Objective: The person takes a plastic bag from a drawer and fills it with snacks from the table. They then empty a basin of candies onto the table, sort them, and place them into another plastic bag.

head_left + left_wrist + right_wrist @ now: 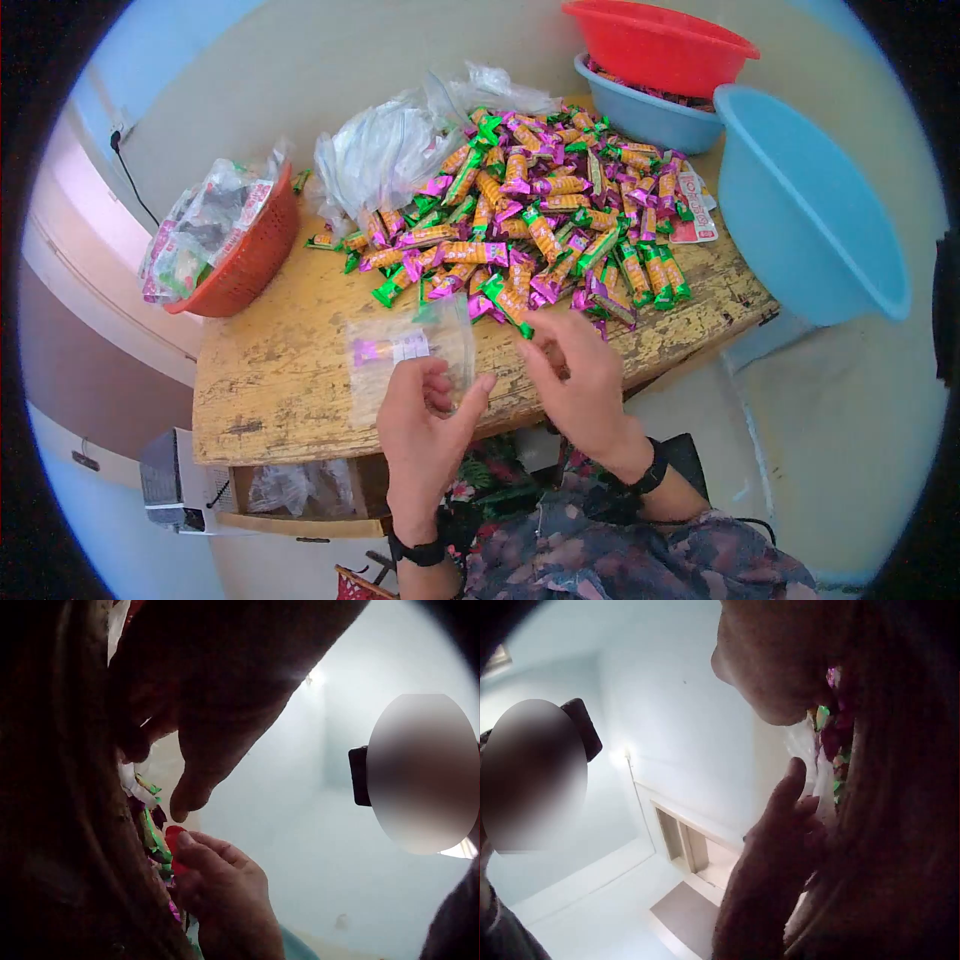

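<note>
On the table lies a clear plastic bag with a purple-wrapped piece and a white label showing through. My left hand is over its near right part, fingers bent and the thumb held apart, gripping nothing visible. My right hand is at the front edge of a big heap of wrapped snack bars in purple, orange and green. Its thumb and forefinger pinch the green end of one wrapped snack bar. In the left wrist view, the right hand shows with thumb and fingers close together.
More clear plastic bags are piled behind the heap. An orange basket with packaging stands at left. At right are a red basin, a blue basin beneath it and a large tilted blue basin. An open drawer juts out below.
</note>
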{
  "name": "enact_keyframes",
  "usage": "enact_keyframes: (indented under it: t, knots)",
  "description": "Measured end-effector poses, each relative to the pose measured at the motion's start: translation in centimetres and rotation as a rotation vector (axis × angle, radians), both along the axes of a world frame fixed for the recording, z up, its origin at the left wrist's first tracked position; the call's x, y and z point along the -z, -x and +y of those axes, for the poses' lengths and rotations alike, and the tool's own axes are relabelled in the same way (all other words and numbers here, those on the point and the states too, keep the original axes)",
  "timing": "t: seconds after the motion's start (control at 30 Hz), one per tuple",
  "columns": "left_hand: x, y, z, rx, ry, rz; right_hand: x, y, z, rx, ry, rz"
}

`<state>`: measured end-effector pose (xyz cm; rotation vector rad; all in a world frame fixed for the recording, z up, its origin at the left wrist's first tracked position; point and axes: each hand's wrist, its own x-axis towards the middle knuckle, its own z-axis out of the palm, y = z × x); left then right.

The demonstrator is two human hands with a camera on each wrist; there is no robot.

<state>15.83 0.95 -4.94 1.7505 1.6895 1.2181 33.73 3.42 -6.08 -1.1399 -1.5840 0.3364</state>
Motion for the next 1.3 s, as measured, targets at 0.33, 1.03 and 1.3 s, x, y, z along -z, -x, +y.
enact_keyframes:
  t: [0.33,1.03,1.3]
  knots:
    - [-0.1,-0.8,0.5,-0.030,-0.130,0.327,-0.3,-1.4,1.5,0.142,0.022,-0.487]
    - [0.0,0.2,-2.1,-0.014,-0.200,-0.051,-1.3,-3.2,-2.3,-0.237,-0.003,-0.379]
    - [0.0,-2.8,-2.4,0.093,-0.342,0.070,-2.8,-1.8,-2.7,-0.202,0.010,-0.386]
